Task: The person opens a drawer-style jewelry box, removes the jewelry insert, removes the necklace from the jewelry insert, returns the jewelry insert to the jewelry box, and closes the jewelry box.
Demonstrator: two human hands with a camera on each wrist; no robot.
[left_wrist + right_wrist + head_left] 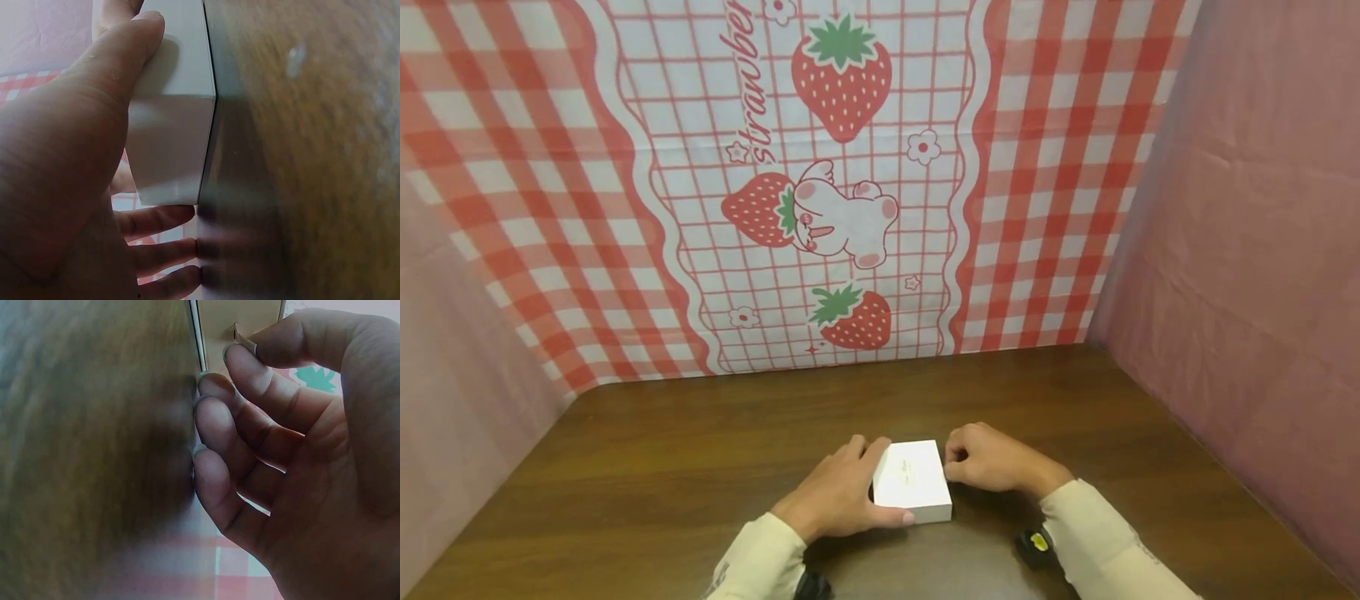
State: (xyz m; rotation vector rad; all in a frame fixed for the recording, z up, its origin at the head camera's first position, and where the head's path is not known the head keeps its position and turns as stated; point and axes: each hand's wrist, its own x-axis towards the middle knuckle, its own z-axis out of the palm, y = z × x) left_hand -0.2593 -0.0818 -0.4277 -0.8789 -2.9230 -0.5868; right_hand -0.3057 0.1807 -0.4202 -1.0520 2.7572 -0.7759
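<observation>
A small white box [913, 479] with faint gold lettering on its top lies flat on the wooden table. My left hand [835, 496] grips it from the left, with the thumb along the near side and fingers at the far left corner. The left wrist view shows the thumb against one side of the box [172, 150]. At the box's right side is my right hand [988, 458]. In the right wrist view its thumb and index finger pinch a small ribbon-like tab [247, 342] that comes out of the box's side. The other fingers are curled close to the tabletop.
The brown wooden table [715, 433] spreads around the box. A red-and-white strawberry cloth [917, 317] hangs along its back edge. Pink cloth [1262, 250] hangs at the right, and pale cloth [467, 375] at the left.
</observation>
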